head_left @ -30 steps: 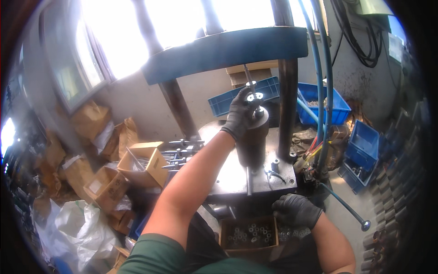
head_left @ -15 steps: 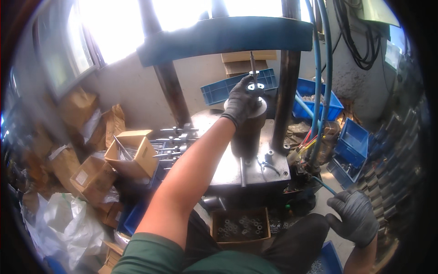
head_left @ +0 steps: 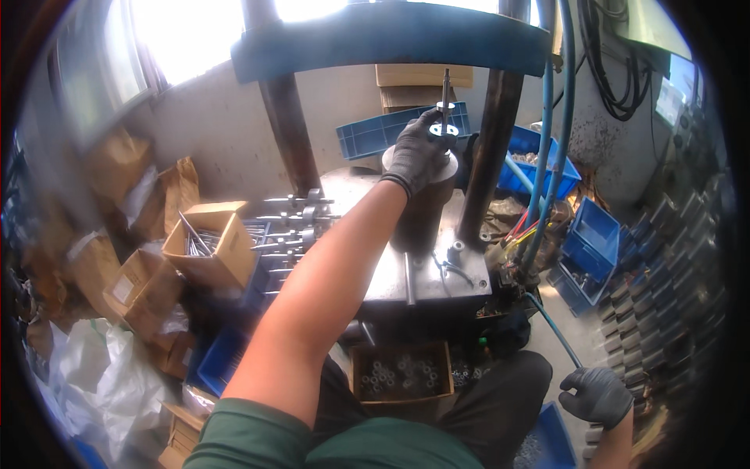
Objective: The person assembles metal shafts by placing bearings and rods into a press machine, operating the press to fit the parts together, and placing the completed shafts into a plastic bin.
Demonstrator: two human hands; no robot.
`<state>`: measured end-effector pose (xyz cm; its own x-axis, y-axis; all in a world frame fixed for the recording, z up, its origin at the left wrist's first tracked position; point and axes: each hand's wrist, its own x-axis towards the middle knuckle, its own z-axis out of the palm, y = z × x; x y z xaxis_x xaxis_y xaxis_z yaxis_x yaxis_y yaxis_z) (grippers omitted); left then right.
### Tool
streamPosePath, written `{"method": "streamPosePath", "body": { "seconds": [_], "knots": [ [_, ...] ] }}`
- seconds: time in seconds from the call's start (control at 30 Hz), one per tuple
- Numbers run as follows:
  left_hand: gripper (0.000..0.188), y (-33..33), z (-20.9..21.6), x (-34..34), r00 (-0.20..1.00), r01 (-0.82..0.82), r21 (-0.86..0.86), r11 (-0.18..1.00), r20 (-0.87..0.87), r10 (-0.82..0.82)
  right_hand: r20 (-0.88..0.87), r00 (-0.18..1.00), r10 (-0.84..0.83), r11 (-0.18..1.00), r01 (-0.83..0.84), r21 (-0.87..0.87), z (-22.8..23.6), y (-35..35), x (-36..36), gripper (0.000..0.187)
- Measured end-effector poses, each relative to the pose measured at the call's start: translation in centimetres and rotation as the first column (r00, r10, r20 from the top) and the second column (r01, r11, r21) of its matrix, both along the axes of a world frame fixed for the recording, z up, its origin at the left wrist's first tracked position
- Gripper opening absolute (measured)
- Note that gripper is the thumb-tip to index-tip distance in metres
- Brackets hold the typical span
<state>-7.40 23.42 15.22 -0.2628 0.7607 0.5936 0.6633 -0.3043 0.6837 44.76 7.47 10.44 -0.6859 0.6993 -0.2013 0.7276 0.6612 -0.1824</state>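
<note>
Currently, the dark-grey-gloved left hand point(head_left: 416, 150) is up at a slim upright steel shaft point(head_left: 446, 86), above a thick dark metal cylinder point(head_left: 422, 223). Fingers bent, against the shaft's left side by a bright round disc point(head_left: 444, 130); tips partly hidden, so cannot tell whether they pinch or merely touch. Right hand point(head_left: 600, 397), gloved alike, well apart at lower right: fingers curled together over the lower end of a long blue metal lever point(head_left: 555, 328) (its tip is covered by the hand). Cylinder stands on a pale scuffed metal table point(head_left: 371, 288); a plain steel rod point(head_left: 410, 280) and a pliers-like tool with spread handles point(head_left: 453, 270) lie near its foot.
</note>
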Motion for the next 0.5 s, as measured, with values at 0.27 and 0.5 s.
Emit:
{"method": "streamPosePath", "body": {
  "seconds": [0.27,0.5],
  "knots": [
    [0.058,-0.8,0.8,0.6,0.999,0.016,-0.042,0.999,0.029,-0.014,-0.093,0.994,0.052,0.988,-0.038,0.149,-3.6,-1.9,1.4,0.015],
    [0.057,0.3,0.4,0.3,0.996,0.024,-0.037,0.999,0.087,-0.020,-0.038,0.998,0.054,0.994,-0.050,0.093,-1.9,-1.3,1.1,0.016]
  ]
}}
